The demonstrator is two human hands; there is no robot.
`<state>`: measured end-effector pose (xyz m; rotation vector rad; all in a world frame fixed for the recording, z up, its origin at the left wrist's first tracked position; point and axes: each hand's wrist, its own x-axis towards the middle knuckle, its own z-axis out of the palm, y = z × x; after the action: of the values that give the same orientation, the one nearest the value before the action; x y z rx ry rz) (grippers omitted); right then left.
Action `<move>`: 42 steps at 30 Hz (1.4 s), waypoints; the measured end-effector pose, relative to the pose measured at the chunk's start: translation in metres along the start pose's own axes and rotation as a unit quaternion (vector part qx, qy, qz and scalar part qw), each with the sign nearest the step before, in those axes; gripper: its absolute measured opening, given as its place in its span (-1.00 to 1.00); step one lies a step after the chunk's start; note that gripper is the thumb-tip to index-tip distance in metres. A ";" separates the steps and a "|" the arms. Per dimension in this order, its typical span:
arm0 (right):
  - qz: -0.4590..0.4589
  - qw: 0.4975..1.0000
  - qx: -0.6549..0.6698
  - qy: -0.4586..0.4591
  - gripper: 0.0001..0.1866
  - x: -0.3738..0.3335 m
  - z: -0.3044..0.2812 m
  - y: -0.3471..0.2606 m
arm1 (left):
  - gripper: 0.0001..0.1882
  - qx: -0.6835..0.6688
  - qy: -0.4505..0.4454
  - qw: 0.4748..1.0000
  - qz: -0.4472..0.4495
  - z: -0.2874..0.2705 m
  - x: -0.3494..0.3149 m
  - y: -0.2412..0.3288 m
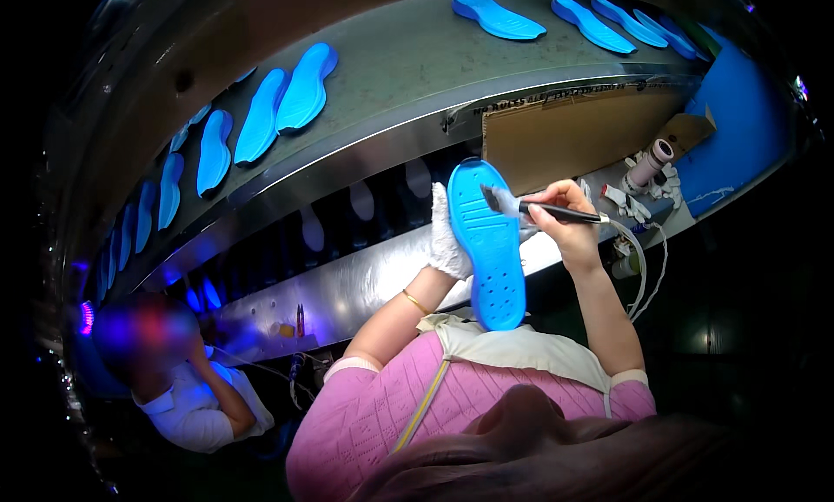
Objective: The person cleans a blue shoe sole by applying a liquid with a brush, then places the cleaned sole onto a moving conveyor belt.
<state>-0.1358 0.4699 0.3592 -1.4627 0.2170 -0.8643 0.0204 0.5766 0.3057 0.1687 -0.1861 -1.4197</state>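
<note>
A bright blue shoe sole (493, 267) with small holes and raised ridges stands lengthwise before my chest. My left hand (449, 241), in a white glove, grips it along its left edge; the fingers behind it are hidden. Bare and closed, my right hand (569, 224) holds a black-handled brush (563, 212). A white tube runs from the end of its handle. The brush's dark bristles (495, 196) lie over the upper right part of the sole; whether they touch is hard to tell.
Beyond me runs a grey conveyor belt (391, 54) carrying several blue soles (307, 86). A cardboard sheet (565, 137) leans below its edge. On the right lie a pink bottle (650, 165) and white gloves (625, 203). Another person (195, 398) sits at the left, near a metal worktop (347, 285).
</note>
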 end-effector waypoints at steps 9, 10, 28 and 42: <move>0.005 1.000 0.000 0.002 -0.74 0.003 0.021 0.015 | -0.13 0.125 0.102 0.983 0.093 -0.009 0.011 -0.017; 0.025 0.998 0.054 -0.033 -0.73 0.000 0.021 0.015 | -0.13 0.128 0.059 0.984 0.105 -0.010 0.011 -0.016; -0.031 0.973 -0.176 -0.147 -0.81 -0.026 0.029 0.019 | -0.01 0.188 0.055 0.981 -0.016 0.002 0.001 0.031; 0.036 0.999 0.012 -0.019 -0.87 -0.026 0.003 0.026 | 0.00 0.250 -0.002 0.968 0.025 -0.013 -0.007 0.005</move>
<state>-0.1426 0.4851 0.3260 -1.4393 0.2282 -0.7784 0.0267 0.5847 0.2943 0.5725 -0.5474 -1.3010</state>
